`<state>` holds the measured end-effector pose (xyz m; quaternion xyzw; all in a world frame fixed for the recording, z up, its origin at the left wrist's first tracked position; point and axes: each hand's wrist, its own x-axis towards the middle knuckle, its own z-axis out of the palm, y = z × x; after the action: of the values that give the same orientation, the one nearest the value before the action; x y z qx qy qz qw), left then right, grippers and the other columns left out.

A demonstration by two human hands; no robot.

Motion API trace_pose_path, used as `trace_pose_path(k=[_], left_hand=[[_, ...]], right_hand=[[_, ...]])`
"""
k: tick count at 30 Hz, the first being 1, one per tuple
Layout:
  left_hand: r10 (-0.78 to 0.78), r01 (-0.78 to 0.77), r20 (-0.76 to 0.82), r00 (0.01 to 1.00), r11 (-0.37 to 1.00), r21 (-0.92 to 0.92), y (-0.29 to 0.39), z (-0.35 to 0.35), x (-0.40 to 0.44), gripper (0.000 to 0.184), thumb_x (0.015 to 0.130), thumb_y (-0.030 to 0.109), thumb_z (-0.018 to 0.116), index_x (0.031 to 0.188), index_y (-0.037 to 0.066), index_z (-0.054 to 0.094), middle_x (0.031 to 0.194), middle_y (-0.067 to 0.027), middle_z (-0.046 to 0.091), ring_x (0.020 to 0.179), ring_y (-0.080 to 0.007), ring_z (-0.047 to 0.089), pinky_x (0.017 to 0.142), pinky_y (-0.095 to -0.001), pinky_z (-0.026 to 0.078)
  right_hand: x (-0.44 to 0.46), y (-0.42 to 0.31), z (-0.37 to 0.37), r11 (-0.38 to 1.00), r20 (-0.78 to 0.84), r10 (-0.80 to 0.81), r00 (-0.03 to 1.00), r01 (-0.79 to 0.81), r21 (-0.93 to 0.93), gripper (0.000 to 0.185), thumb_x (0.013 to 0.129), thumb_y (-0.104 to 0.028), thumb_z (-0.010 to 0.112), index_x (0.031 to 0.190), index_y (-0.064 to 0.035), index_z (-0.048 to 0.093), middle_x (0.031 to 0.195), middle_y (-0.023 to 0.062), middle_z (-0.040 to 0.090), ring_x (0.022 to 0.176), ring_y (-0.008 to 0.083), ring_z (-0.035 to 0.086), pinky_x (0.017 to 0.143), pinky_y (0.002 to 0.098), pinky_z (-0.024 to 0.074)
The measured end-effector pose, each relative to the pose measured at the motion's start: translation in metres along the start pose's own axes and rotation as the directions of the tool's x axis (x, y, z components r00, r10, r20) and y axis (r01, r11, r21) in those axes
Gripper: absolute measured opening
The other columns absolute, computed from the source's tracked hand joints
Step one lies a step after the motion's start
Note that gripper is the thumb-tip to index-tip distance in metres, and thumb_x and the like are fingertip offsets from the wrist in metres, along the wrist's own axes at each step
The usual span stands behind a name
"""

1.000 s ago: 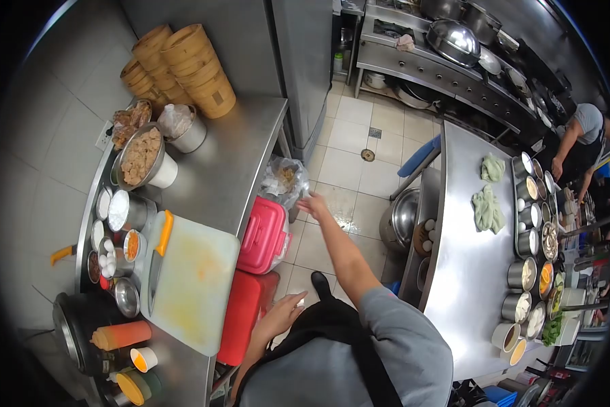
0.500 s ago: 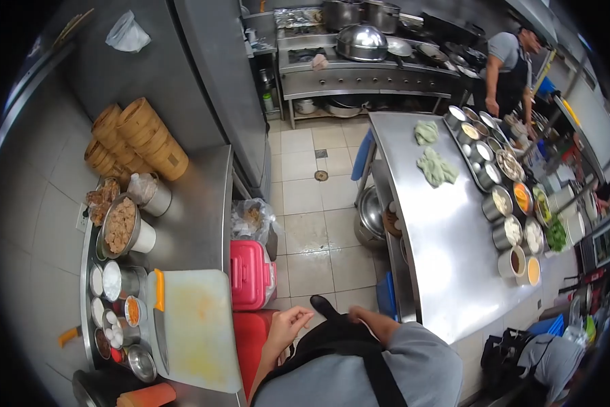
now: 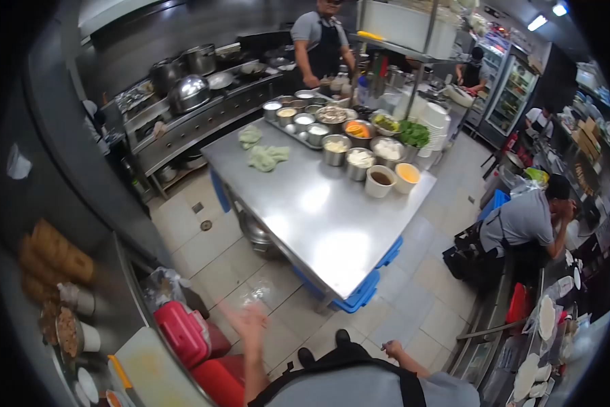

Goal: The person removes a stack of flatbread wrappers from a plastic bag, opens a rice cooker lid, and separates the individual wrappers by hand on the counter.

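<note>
My left hand (image 3: 247, 320) is held out over the floor tiles, blurred by motion, its fingers stretched out and nothing seen in them. Nearest to it are a pink-lidded bin (image 3: 183, 332) and a red container (image 3: 220, 380). On my other side, my right hand (image 3: 391, 349) hangs low near my apron (image 3: 342, 365) with its fingers curled in; a small dark spot shows at the fingertips, too small to make out. Neither hand touches the steel table (image 3: 305, 224) in front of me.
Metal pots of ingredients (image 3: 359, 161) and green cloths (image 3: 267, 158) are on the table. A worker (image 3: 322, 44) stands behind it; another person (image 3: 522, 220) bends over the right counter. At lower left lie a cutting board (image 3: 155, 370) and an orange-handled knife (image 3: 120, 371). Blue bins (image 3: 359, 298) sit underneath.
My view has swung to the right, bringing the right counter and more people into sight. My left hand has moved outward with its fingers extended; my right hand now shows more fully.
</note>
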<state>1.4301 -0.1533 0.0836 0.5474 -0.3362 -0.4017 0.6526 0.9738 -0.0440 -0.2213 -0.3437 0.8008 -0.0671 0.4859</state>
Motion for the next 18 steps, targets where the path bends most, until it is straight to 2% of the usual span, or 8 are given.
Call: trace_pose_path(k=[4,7,9,11,14,16,17,18], left_hand=[[0.248,-0.383,-0.58,0.776,0.916,-0.121,0.008,0.021,0.074,0.081,0.085,0.007,0.058,0.144,0.01,0.002,0.12,-0.0078,0.046,0.089,-0.013,0.05,0.069,-0.0263,0.045],[0.12,-0.21,0.371,0.921,0.954,0.214,0.021,0.097,0.058,0.06,0.083,0.012,0.062,0.132,0.005,0.028,0.109,-0.0089,0.053,0.078,-0.0122,0.054,0.063,-0.0262,0.045],[-0.222,-0.322,0.849,0.479,0.855,0.406,0.013,0.161,0.031,0.048,0.083,0.015,0.065,0.124,0.001,0.045,0.103,-0.0097,0.057,0.07,-0.0117,0.058,0.059,-0.0261,0.046],[-0.424,-0.39,0.901,-0.094,0.848,0.359,-0.038,0.229,-0.014,0.063,0.079,0.026,0.069,0.132,0.006,0.041,0.097,-0.0127,0.064,0.064,-0.0146,0.061,0.062,-0.0286,0.049],[-0.492,-0.941,0.863,0.119,0.222,0.257,-0.091,0.327,-0.098,0.071,0.081,0.032,0.064,0.14,0.015,0.029,0.103,-0.0197,0.061,0.078,-0.0328,0.063,0.074,-0.0403,0.049],[-0.448,-0.867,0.889,-0.095,0.477,0.148,-0.097,0.388,-0.14,0.072,0.081,0.032,0.063,0.141,0.015,0.027,0.101,-0.0214,0.061,0.083,-0.0355,0.062,0.075,-0.0419,0.049],[-0.412,-0.794,0.894,-0.179,0.597,0.116,-0.099,0.419,-0.161,0.072,0.081,0.032,0.063,0.141,0.015,0.026,0.101,-0.0222,0.061,0.085,-0.0368,0.061,0.075,-0.0428,0.048],[-0.41,-0.801,0.879,-0.241,0.596,0.058,-0.102,0.446,-0.181,0.072,0.081,0.032,0.062,0.141,0.014,0.025,0.1,-0.023,0.061,0.085,-0.037,0.061,0.075,-0.0435,0.048]], right_hand=[[-0.026,0.078,-0.01,0.929,-0.06,0.121,0.991,-0.092,0.357,0.015,0.08,-0.016,0.059,0.078,-0.0031,0.067,0.058,0.0111,0.06,0.046,0.0189,0.056,0.043,0.0333,0.0479],[-0.069,0.112,-0.03,0.974,-0.045,-0.033,0.998,0.042,0.224,0.015,0.077,-0.018,0.063,0.075,-0.0039,0.068,0.067,0.0112,0.065,0.05,0.0204,0.059,0.048,0.0343,0.0494],[0.034,0.25,0.035,0.994,0.192,0.01,0.981,0.011,-0.104,0.015,0.072,-0.02,0.067,0.083,-0.0102,0.068,0.076,0.01,0.066,0.065,0.0203,0.062,0.055,0.035,0.0525],[0.04,0.286,0.015,0.991,0.336,0.08,0.939,-0.038,-0.129,0.036,0.068,-0.019,0.071,0.103,-0.015,0.062,0.096,0.0099,0.062,0.082,0.0229,0.061,0.062,0.0389,0.055],[0.007,0.287,-0.062,0.896,0.383,0.255,0.888,-0.366,0.252,0.07,0.066,-0.015,0.073,0.13,-0.0178,0.046,0.121,0.0116,0.053,0.099,0.0311,0.056,0.064,0.0462,0.0555],[-0.002,0.303,-0.111,0.832,0.049,0.347,0.936,-0.332,0.445,0.039,0.077,-0.019,0.057,0.116,-0.0142,0.058,0.089,0.0087,0.067,0.084,0.0265,0.064,0.071,0.0498,0.049],[0.002,0.324,-0.144,0.975,-0.179,-0.058,0.982,0.017,-0.22,0.032,0.079,-0.025,0.05,0.105,-0.0116,0.063,0.084,0.013,0.066,0.075,0.0301,0.064,0.068,0.0438,0.0495],[0.028,0.365,-0.158,0.994,-0.391,0.1,0.915,-0.075,0.079,0.031,0.077,-0.027,0.05,0.097,-0.0084,0.065,0.087,0.0184,0.064,0.075,0.0345,0.062,0.068,0.0416,0.0488]])
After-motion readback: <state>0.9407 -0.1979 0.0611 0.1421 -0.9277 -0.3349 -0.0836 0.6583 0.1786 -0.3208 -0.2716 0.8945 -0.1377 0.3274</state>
